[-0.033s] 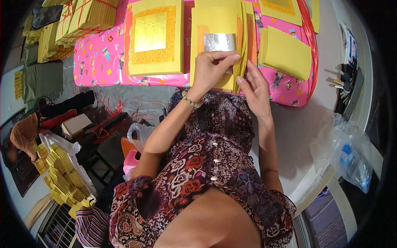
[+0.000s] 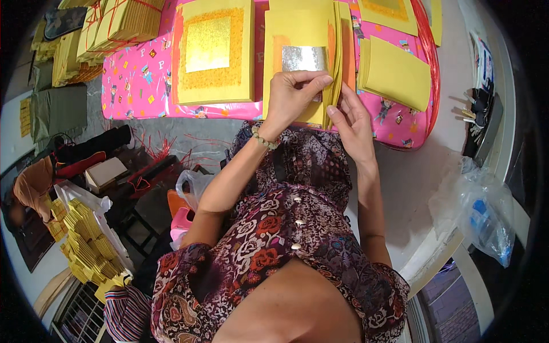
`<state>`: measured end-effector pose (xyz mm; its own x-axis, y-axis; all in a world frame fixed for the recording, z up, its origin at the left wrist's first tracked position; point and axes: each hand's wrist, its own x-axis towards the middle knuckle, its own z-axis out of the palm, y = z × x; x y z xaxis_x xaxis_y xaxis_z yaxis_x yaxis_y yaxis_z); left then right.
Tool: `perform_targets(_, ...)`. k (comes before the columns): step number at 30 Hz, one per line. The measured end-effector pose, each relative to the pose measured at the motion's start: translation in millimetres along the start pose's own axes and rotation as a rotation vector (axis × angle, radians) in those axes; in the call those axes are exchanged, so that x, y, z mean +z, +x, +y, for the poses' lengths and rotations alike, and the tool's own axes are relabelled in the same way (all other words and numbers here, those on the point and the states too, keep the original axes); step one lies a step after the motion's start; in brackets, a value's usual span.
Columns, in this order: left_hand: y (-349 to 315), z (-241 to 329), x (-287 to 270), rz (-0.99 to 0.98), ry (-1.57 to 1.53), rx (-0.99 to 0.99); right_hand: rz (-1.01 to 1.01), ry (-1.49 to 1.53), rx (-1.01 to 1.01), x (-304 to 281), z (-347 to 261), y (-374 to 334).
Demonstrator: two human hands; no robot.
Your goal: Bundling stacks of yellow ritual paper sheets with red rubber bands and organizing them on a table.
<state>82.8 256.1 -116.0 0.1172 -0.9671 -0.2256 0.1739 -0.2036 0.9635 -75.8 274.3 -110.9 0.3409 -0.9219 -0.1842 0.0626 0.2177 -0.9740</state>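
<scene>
My left hand (image 2: 294, 96) reaches over a stack of yellow paper sheets (image 2: 300, 27), thumb and forefinger pinched at the sheets' raised right edge. Part of a silver foil square (image 2: 303, 58) on the top sheet shows above its knuckles; the rest is hidden. From the right, my right hand (image 2: 354, 127) holds the lower corner of the same raised yellow sheets (image 2: 337, 63) between thumb and fingers. Left of these lies another yellow stack (image 2: 245, 51), whose top sheet bears a gold foil square (image 2: 208, 44) inside an orange patterned border.
Folded yellow sheets (image 2: 396, 74) lie to the right on the pink patterned table cover (image 2: 134, 86), near red strings (image 2: 433, 86). Tied yellow bundles (image 2: 123, 26) stand at the far left. A clear plastic bag (image 2: 485, 211) sits at right, and more yellow bundles (image 2: 91, 243) at lower left.
</scene>
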Motion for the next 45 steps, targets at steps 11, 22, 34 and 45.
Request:
perform_targets(11,0.9,0.4,0.7,-0.003,0.011,0.005,0.004,-0.018,-0.022,0.3,-0.5,1.2)
perform_targets(22,1.5,-2.8,0.6,0.033,0.056,0.018,-0.017,-0.002,-0.022,-0.2,-0.6,2.5)
perform_targets(34,-0.9,-2.1,2.8,0.012,0.213,0.092,-0.069,-0.575,-0.215,7.2,-21.4,-1.2)
perform_targets(45,5.1,-10.7,4.2,0.007,0.052,0.142,0.527,-0.958,-0.281,-95.0,-95.2,89.6)
